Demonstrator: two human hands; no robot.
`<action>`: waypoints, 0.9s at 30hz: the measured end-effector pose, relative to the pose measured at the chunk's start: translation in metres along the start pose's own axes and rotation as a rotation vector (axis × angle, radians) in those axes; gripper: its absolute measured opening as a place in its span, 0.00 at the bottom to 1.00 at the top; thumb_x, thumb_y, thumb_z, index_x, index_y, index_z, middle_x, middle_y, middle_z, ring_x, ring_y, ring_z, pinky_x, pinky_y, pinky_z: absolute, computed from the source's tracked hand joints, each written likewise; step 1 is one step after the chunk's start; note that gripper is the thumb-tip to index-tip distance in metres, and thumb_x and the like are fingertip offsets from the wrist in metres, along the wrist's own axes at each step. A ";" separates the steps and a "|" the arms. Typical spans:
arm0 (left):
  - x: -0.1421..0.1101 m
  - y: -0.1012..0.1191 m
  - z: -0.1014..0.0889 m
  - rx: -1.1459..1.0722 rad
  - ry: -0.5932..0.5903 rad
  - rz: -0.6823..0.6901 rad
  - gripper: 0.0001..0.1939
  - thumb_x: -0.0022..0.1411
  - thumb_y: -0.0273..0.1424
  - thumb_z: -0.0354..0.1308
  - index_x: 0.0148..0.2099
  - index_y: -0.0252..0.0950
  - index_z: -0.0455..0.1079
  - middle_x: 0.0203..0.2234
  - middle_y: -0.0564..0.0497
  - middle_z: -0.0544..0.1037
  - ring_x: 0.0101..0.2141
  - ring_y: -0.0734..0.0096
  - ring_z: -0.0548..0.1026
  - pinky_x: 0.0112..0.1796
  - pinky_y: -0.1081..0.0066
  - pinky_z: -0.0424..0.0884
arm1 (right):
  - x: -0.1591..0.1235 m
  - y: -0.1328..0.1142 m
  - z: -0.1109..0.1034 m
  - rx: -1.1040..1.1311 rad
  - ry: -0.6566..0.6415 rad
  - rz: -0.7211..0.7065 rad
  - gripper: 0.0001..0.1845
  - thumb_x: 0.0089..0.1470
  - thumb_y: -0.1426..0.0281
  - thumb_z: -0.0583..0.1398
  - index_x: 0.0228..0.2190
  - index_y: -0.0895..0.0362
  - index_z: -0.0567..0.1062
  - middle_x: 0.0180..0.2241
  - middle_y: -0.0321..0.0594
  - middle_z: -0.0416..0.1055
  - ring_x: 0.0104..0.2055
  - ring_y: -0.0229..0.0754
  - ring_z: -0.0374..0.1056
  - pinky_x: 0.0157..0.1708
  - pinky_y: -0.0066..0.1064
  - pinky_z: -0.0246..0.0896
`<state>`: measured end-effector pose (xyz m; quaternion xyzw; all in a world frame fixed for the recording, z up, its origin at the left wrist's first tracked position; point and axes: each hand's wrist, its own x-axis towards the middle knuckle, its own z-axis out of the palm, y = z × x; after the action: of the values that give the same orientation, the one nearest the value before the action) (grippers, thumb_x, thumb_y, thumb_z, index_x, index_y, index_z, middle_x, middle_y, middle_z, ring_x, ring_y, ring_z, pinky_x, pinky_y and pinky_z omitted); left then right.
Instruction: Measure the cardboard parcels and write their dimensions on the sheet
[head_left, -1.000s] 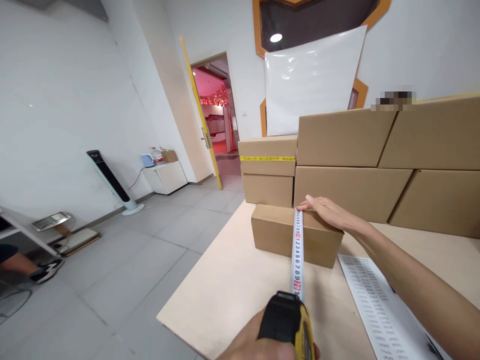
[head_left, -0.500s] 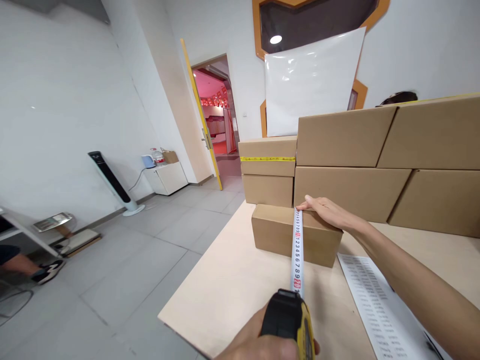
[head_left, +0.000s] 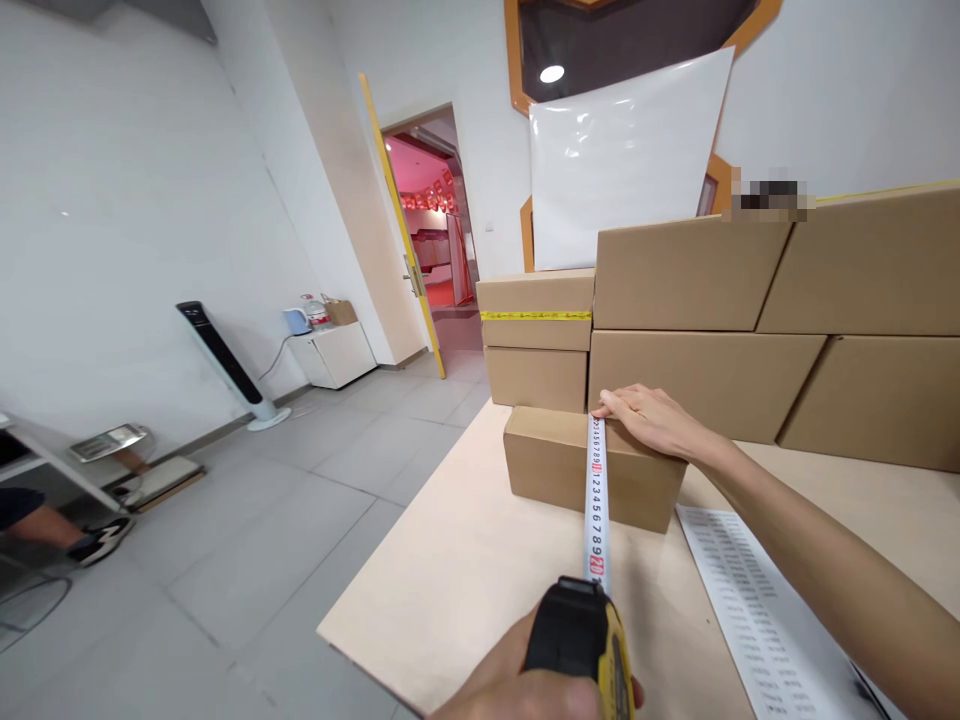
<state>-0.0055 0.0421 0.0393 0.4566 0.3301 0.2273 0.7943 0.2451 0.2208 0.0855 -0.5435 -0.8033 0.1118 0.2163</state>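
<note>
My left hand (head_left: 517, 675) is wrapped round the black and yellow case of a tape measure (head_left: 574, 635), low in the view above the near part of the table. Its white blade (head_left: 597, 500) runs out away from me, across the top of a small brown cardboard box (head_left: 551, 470). At the box's far top edge, my right hand (head_left: 649, 418) has its thumb and fingers closed at the blade's tip. The rest of that hand lies over the box's right part, hiding some of its top. Printed numbers past the red 20 show near the case.
Stacked cardboard boxes (head_left: 705, 375) stand behind the small box, some with yellow tape. A printed sheet (head_left: 739, 600) lies on the table (head_left: 442, 590) under my right forearm. A blurred person's head (head_left: 772, 195) shows behind the stack; a seated person's leg (head_left: 45, 525) is far left.
Both hands, the tape measure and the small box stay almost where they were. The head behind the stacked boxes has shifted slightly left.
</note>
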 end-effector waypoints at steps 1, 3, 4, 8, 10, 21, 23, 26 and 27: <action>-0.001 0.002 0.002 -0.001 0.010 -0.010 0.23 0.51 0.36 0.64 0.49 0.37 0.67 0.43 0.44 0.73 0.43 0.58 0.73 0.48 0.58 0.66 | 0.000 0.000 0.000 0.001 0.001 0.005 0.36 0.62 0.51 0.37 0.38 0.47 0.81 0.48 0.36 0.74 0.54 0.53 0.62 0.53 0.46 0.52; -0.002 0.006 0.004 -0.006 0.016 -0.014 0.23 0.50 0.37 0.65 0.49 0.37 0.67 0.42 0.45 0.73 0.44 0.58 0.72 0.48 0.59 0.65 | -0.001 0.000 0.000 -0.002 0.004 0.001 0.36 0.62 0.51 0.36 0.38 0.47 0.81 0.48 0.37 0.75 0.54 0.53 0.63 0.53 0.46 0.52; -0.003 0.008 0.005 -0.015 0.008 -0.007 0.24 0.50 0.38 0.65 0.49 0.36 0.67 0.42 0.45 0.73 0.44 0.57 0.72 0.49 0.59 0.65 | -0.001 -0.001 0.000 -0.006 0.006 -0.002 0.36 0.62 0.51 0.36 0.38 0.48 0.81 0.48 0.37 0.75 0.54 0.53 0.63 0.53 0.46 0.52; -0.004 0.010 0.007 -0.048 -0.051 0.023 0.29 0.48 0.41 0.65 0.51 0.35 0.66 0.42 0.44 0.72 0.45 0.54 0.71 0.50 0.55 0.63 | -0.001 -0.002 -0.001 -0.011 0.006 -0.011 0.36 0.63 0.52 0.37 0.38 0.48 0.81 0.47 0.37 0.76 0.52 0.53 0.66 0.51 0.44 0.54; -0.004 0.010 0.006 -0.034 -0.042 0.030 0.30 0.47 0.41 0.66 0.51 0.35 0.65 0.43 0.43 0.72 0.45 0.54 0.71 0.50 0.54 0.63 | -0.001 -0.002 -0.001 -0.004 0.003 -0.013 0.36 0.63 0.52 0.37 0.38 0.49 0.81 0.47 0.37 0.76 0.49 0.53 0.67 0.50 0.43 0.55; -0.004 0.012 0.006 0.019 -0.031 0.001 0.28 0.49 0.40 0.65 0.51 0.37 0.64 0.43 0.45 0.72 0.44 0.57 0.72 0.49 0.59 0.64 | 0.001 0.001 0.001 0.013 0.006 -0.001 0.35 0.62 0.52 0.37 0.37 0.49 0.81 0.46 0.37 0.76 0.48 0.52 0.68 0.50 0.43 0.56; -0.002 0.012 0.007 0.018 -0.041 0.018 0.28 0.49 0.40 0.66 0.50 0.37 0.64 0.41 0.46 0.72 0.43 0.58 0.72 0.49 0.58 0.63 | 0.002 0.000 0.000 0.000 0.022 -0.010 0.35 0.63 0.53 0.38 0.35 0.50 0.81 0.46 0.38 0.76 0.48 0.52 0.68 0.50 0.43 0.56; -0.001 0.014 0.010 0.109 -0.023 0.112 0.32 0.46 0.39 0.67 0.52 0.38 0.62 0.38 0.48 0.70 0.40 0.61 0.72 0.47 0.57 0.64 | 0.002 -0.002 -0.009 0.010 0.089 -0.035 0.30 0.62 0.55 0.42 0.32 0.51 0.81 0.43 0.38 0.77 0.48 0.52 0.69 0.49 0.42 0.58; -0.002 0.016 0.011 0.142 -0.011 0.139 0.34 0.45 0.38 0.68 0.53 0.38 0.61 0.37 0.48 0.70 0.40 0.61 0.71 0.47 0.58 0.65 | 0.000 -0.004 -0.015 0.054 0.118 -0.043 0.27 0.61 0.55 0.45 0.32 0.51 0.80 0.42 0.38 0.78 0.47 0.51 0.70 0.48 0.41 0.60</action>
<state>0.0005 0.0423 0.0582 0.5349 0.3087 0.2552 0.7439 0.2493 0.2182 0.1002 -0.5259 -0.7972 0.0968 0.2802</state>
